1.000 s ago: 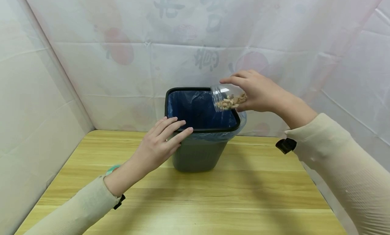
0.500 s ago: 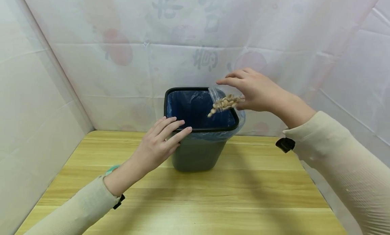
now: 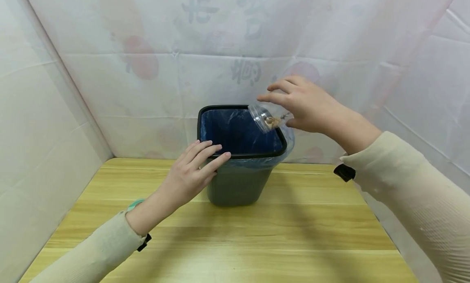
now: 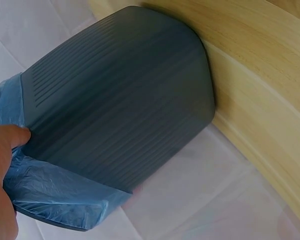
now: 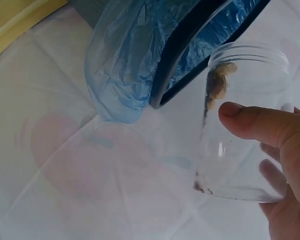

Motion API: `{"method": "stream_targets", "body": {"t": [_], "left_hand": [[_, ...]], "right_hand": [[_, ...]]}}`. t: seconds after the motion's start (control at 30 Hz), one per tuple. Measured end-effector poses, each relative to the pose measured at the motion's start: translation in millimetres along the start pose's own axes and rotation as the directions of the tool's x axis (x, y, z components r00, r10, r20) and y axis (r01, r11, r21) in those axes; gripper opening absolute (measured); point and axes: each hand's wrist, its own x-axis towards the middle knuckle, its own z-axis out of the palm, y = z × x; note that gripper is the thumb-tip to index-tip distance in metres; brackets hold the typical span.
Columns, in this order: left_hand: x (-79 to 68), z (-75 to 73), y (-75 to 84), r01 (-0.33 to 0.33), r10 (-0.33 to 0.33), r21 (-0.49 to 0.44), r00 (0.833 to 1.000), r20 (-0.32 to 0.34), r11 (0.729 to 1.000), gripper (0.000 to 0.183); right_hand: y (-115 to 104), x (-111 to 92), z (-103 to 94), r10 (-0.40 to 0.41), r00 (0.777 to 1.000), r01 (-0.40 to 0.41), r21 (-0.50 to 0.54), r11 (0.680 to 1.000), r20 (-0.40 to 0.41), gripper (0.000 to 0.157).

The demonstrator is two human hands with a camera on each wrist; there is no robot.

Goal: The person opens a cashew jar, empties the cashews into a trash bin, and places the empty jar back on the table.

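Note:
A grey trash bin [image 3: 236, 187] with a black rim and a blue plastic liner [image 5: 122, 65] stands upright on the table. My left hand [image 3: 189, 173] holds its near left rim, fingers over the top; in the left wrist view the thumb [image 4: 15, 135] presses the outside wall. My right hand [image 3: 312, 105] grips a clear plastic jar [image 5: 240, 165] by its sides, tipped with its mouth over the bin's right side. A small clump of peanuts [image 5: 219, 86] sits near the jar's mouth, and dark crumbs [image 5: 200, 187] lie at its base.
The wooden table [image 3: 235, 242] spreads in front of the bin. A pale printed curtain [image 3: 176, 83] hangs close behind it, with more white cloth at both sides. A green ring-shaped object [image 3: 135, 204] is partly hidden behind the left wrist.
The right hand has tilted the jar further down and shifted slightly left. Peanuts have poured out into the bin, leaving only a few. The left hand has stayed on the rim.

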Motion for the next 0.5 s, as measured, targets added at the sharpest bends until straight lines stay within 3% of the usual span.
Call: {"method": "stream_targets", "body": {"t": [0.2, 0.5], "left_hand": [[-1.1, 0.1, -0.5, 0.003, -0.003, -0.002, 1.000, -0.003, 1.000, 0.078], [-1.3, 0.7, -1.5, 0.003, -0.003, -0.005, 1.000, -0.009, 1.000, 0.079]], "right_hand": [[-7.9, 2.9, 0.5, -0.087, 0.994, 0.081, -0.091, 0.993, -0.060, 0.095], [-14.4, 5.2, -1.9, -0.083, 0.995, 0.078, -0.116, 0.990, -0.046, 0.094]]}}
